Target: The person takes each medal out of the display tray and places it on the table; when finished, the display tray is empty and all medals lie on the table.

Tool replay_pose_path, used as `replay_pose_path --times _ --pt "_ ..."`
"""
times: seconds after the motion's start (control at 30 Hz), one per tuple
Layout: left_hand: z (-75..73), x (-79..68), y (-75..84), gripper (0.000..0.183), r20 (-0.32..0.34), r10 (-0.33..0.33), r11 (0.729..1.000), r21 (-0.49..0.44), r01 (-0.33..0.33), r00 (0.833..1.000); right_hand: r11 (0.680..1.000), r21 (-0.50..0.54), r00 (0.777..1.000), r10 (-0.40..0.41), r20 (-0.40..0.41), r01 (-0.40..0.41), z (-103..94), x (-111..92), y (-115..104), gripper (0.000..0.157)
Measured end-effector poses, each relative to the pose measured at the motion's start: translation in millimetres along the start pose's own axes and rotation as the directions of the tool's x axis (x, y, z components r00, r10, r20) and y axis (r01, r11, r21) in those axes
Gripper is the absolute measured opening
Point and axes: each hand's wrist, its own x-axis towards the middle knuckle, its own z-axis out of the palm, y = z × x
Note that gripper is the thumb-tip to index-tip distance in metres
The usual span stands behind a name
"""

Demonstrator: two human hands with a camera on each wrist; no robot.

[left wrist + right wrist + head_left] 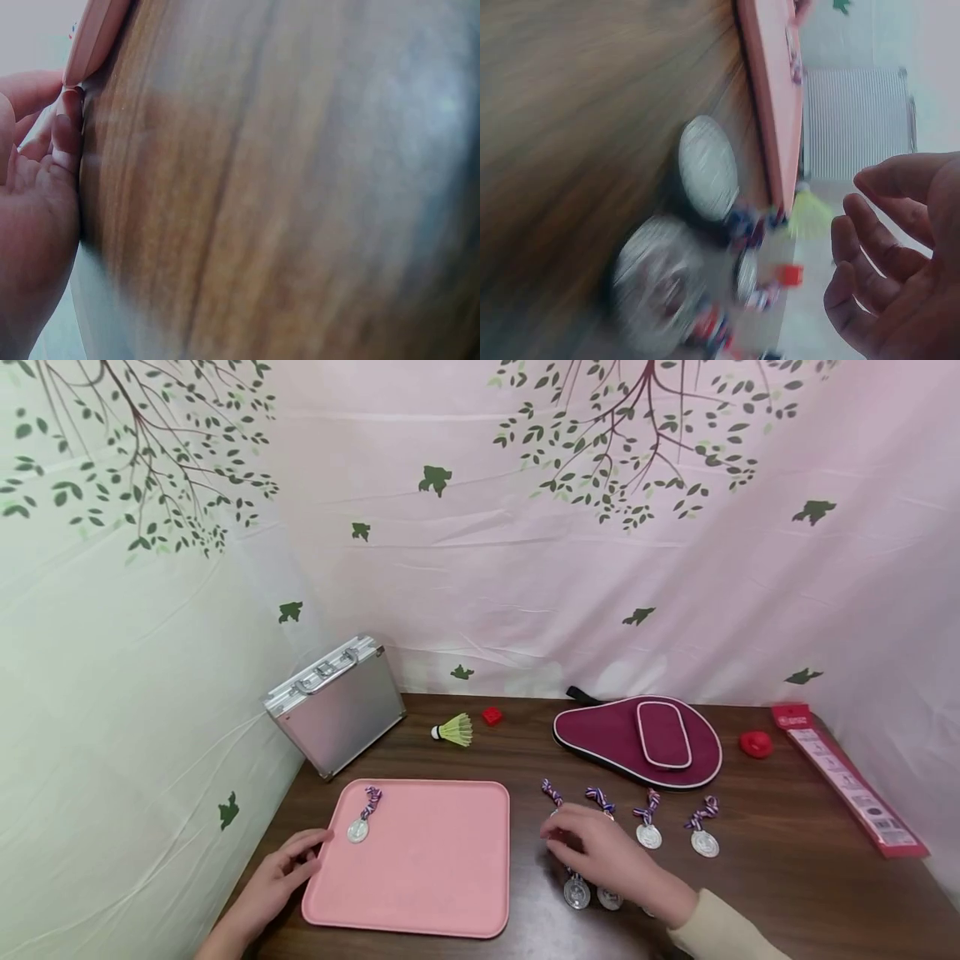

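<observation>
A pink tray [408,860] lies on the wooden table, with one silver medal [358,830] on a striped ribbon near its upper left corner. My left hand [281,872] rests at the tray's left edge, fingertips touching the rim [96,37]. To the right of the tray, my right hand [600,852] hovers over several medals with knotted ribbons, its fingers loosely bent and nothing between them. It partly hides some of them. Silver medals [577,892] show below the hand, and another medal [705,843] lies farther right. In the right wrist view the nearby medals [707,169] are blurred.
A silver case [341,710] stands at the back left. Behind the tray are a yellow shuttlecock [455,730] and a small red block [492,716]. A maroon paddle case [607,731], a red object [756,744] and a long red-and-white package [855,785] lie toward the right.
</observation>
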Motion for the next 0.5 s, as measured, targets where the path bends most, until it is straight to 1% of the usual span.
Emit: replay_pose_path --times 0.2,0.33,0.5 --pt "-1.5 -0.9 0.9 0.035 -0.004 0.029 0.999 -0.021 -0.029 1.000 1.000 0.009 0.992 0.011 0.128 -0.012 26.6 45 -17 0.010" --pt "-0.8 0.0 1.6 0.035 0.000 0.036 0.999 -0.028 -0.036 0.999 0.999 0.036 0.979 -0.010 0.206 0.002 44.8 73 -26 0.013" --pt "-1.2 -1.2 1.4 0.036 0.009 0.045 0.998 -0.046 -0.045 0.999 0.998 0.057 0.959 -0.039 0.279 0.024 74.4 110 -38 0.020"
